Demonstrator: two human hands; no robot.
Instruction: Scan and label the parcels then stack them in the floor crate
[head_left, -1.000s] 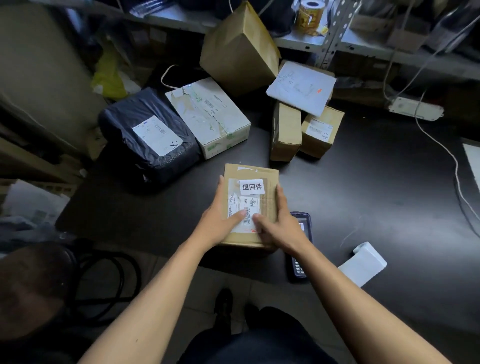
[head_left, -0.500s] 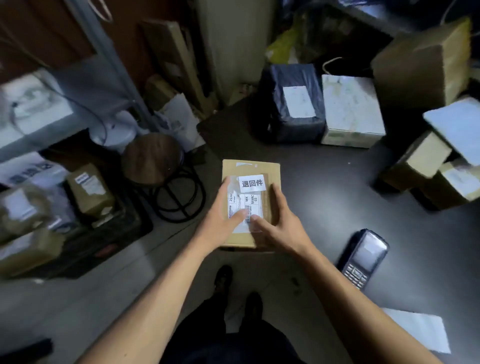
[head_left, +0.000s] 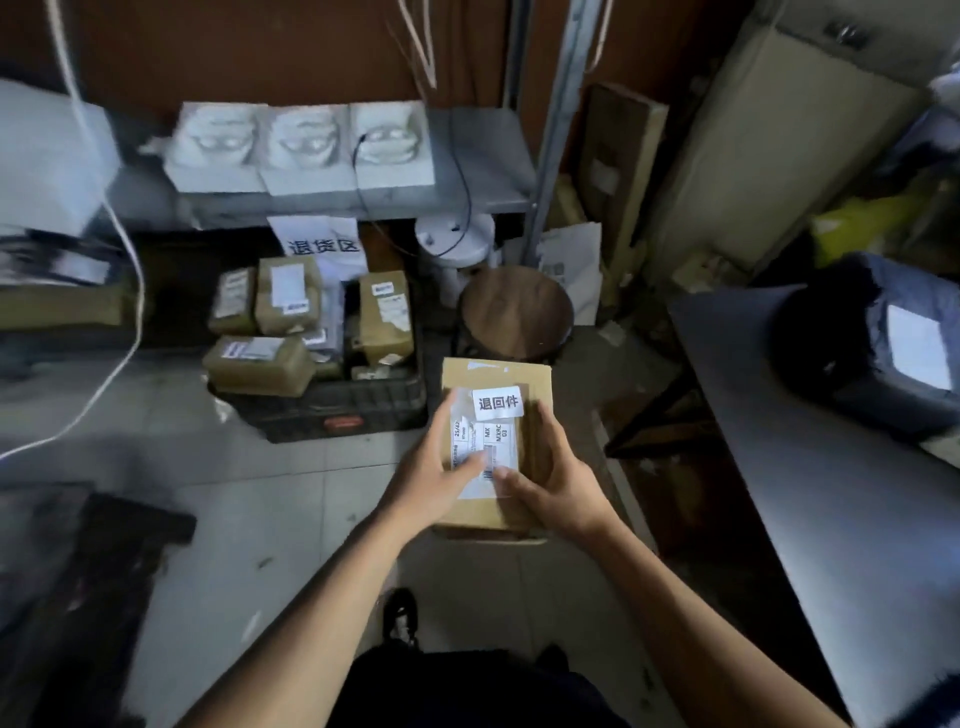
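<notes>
At the centre of the frame, both hands hold a cardboard parcel (head_left: 496, 447) in the air above the tiled floor. The left hand (head_left: 434, 480) has its fingers clamped on the left edge, thumb on the shipping label (head_left: 483, 449); the right hand (head_left: 558, 480) grips the right edge. The black floor crate (head_left: 343, 408), holding other parcels, sits just left of it. A black-wrapped parcel (head_left: 878, 348) lies on the table (head_left: 831, 519) at right.
</notes>
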